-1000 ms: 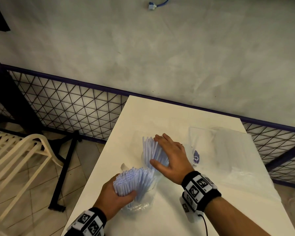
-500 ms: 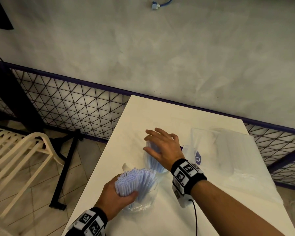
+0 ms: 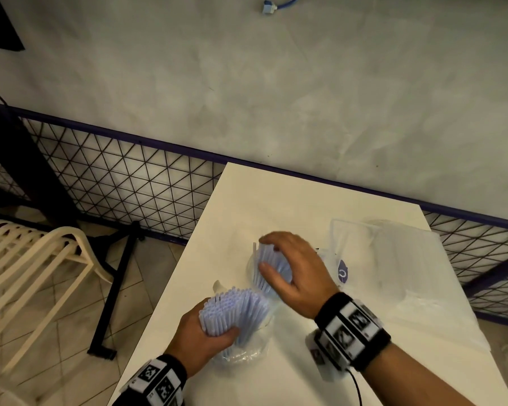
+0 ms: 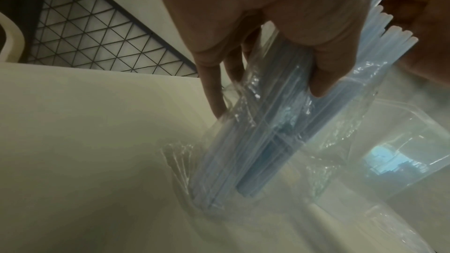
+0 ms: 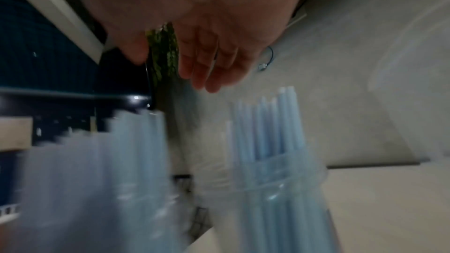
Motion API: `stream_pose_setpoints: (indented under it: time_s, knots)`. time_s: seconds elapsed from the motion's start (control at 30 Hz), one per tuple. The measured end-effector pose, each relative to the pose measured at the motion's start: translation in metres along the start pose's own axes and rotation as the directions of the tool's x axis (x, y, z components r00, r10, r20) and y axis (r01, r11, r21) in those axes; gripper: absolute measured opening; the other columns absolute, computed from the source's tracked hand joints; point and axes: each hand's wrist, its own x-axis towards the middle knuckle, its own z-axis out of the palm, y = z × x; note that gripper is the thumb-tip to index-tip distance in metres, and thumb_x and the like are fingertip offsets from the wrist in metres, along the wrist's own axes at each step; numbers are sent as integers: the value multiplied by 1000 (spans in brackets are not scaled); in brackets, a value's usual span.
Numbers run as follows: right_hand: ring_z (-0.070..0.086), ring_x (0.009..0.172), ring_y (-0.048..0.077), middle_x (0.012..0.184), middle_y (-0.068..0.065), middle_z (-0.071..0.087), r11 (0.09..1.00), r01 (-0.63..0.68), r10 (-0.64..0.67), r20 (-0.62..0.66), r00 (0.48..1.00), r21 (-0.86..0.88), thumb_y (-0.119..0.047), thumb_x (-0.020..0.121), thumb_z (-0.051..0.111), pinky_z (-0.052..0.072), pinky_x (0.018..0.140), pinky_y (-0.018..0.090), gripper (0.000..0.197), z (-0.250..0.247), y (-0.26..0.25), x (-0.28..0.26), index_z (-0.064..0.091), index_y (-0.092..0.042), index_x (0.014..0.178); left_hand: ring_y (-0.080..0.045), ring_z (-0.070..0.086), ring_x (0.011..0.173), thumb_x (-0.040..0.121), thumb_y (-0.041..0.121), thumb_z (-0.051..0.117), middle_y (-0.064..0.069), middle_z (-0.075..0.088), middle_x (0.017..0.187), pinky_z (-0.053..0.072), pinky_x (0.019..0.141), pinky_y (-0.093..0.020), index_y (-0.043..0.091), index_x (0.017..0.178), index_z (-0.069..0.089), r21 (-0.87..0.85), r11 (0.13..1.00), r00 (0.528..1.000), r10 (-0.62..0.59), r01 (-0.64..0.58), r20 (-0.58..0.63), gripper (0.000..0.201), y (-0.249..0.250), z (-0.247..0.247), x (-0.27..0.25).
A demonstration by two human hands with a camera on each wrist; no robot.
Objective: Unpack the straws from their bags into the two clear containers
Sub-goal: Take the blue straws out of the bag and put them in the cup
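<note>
Fingers, left hand (image 3: 201, 336): wrapped round a bagged straw bundle (image 3: 235, 310), standing on the table (image 3: 291, 206).
Fingers, right hand (image 3: 296, 273): relaxed, cupped over straws in the far container (image 3: 254, 269).

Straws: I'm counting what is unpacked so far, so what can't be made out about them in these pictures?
- Head view: the right hand covers most of the far container; its fill is hidden.
- Head view: the left hand and bunched straws hide the near container.
- Left wrist: crinkled bag film veils the straws; no count possible.
- Right wrist: motion blur smears both bunches.
- Bags at right: contents unclear.
</note>
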Motion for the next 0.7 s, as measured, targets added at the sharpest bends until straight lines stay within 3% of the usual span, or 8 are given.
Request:
stream_pose_setpoints:
  time_s: [0.07,0.13,0.2,0.27,0.4,0.53,0.7]
  knots:
    - [44,103,-11,128,-13,55,994,-56,45,129,991,90,-48,88,60,33,88,8,50,-3,-15,-19,51,-25,132,-5,71,91,62,19,89,13,75,95,56,79,-20,29,102,66,-18,1000,1000,-13,13,-3,47,1,0,0]
    - [41,98,-18,128,-18,51,990,-110,89,215,972,88,-48,84,66,30,82,1,59,5,-19,-38,46,-28,137,-6,71,91,60,23,86,15,75,97,56,80,-20,27,102,67,-25,1000,1000,-4,4,-1,46,2,0,-1]
    - [46,91,-15,123,-21,52,983,-158,135,206,969,98,-47,83,68,33,77,2,62,19,-18,-52,44,-30,137,-1,70,91,63,17,88,22,73,99,53,80,-16,29,102,67,-21,1000,1000,8,-8,-2,45,4,0,-2]
    - [51,83,-3,112,-23,56,961,-227,203,150,968,158,-44,80,71,37,73,5,61,32,-17,-61,45,-33,134,0,69,91,66,10,88,24,72,99,52,80,-16,28,102,67,-19,1000,1000,5,-5,4,45,4,1,-2]
    - [53,72,7,102,-17,63,864,-332,332,68,941,378,-29,77,80,42,67,11,50,51,-17,-70,55,-36,120,-2,70,93,63,18,89,22,73,99,54,82,-19,24,105,68,-13,1000,1000,3,-3,2,48,5,0,-3]
    - [62,92,0,99,-15,66,870,-290,305,27,952,399,-36,79,76,45,79,11,29,67,-12,-77,71,-26,106,2,69,92,68,10,88,27,71,99,53,77,-10,26,105,67,8,999,999,35,-35,28,45,10,0,-8]
    - [60,94,1,102,-13,62,909,-279,263,92,960,309,-43,90,61,45,83,14,26,63,-9,-75,69,-25,106,2,68,90,68,7,87,29,70,98,53,75,-10,32,100,65,3,999,999,32,-32,12,46,15,0,-10]
